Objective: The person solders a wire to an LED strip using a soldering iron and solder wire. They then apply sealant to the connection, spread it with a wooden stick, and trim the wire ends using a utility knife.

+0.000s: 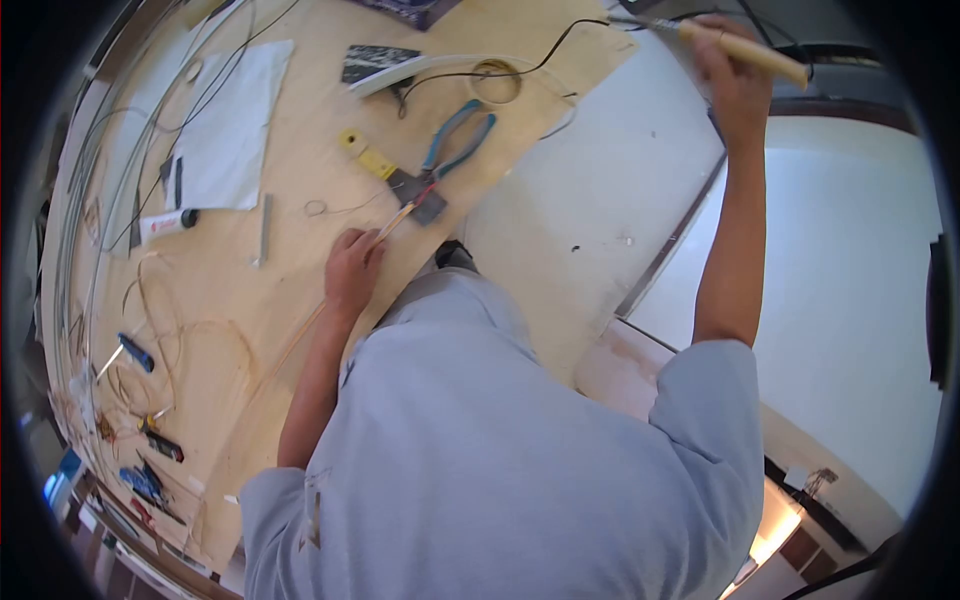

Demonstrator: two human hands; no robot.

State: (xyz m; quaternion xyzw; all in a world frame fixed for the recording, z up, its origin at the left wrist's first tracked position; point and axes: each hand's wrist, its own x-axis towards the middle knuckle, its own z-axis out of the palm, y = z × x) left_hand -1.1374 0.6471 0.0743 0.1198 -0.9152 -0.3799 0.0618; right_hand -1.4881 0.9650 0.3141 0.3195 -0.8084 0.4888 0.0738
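My left hand (353, 268) is closed around a thin tan cable (395, 222) on the wooden table. Its reddish end lies over the dark blade of a yellow-handled scraper (368, 157). Just beyond are blue-handled pliers (457, 137), handles spread, jaws close to the cable end. Far to the right, my right hand (735, 85) is raised and wrapped round the wooden handle of what looks like a soldering iron (760, 57). Its metal shaft points left; the tip is blurred. A thin wire (350, 209) with a looped end lies beside the scraper.
A coil (495, 82), a white curved strip (425, 65) and a black cord lie at the far side. White paper (235, 125), a tube (168, 225) and a metal strip (265, 230) are left. Cutters and several tools line the table's left edge. A white panel (830, 270) stands right.
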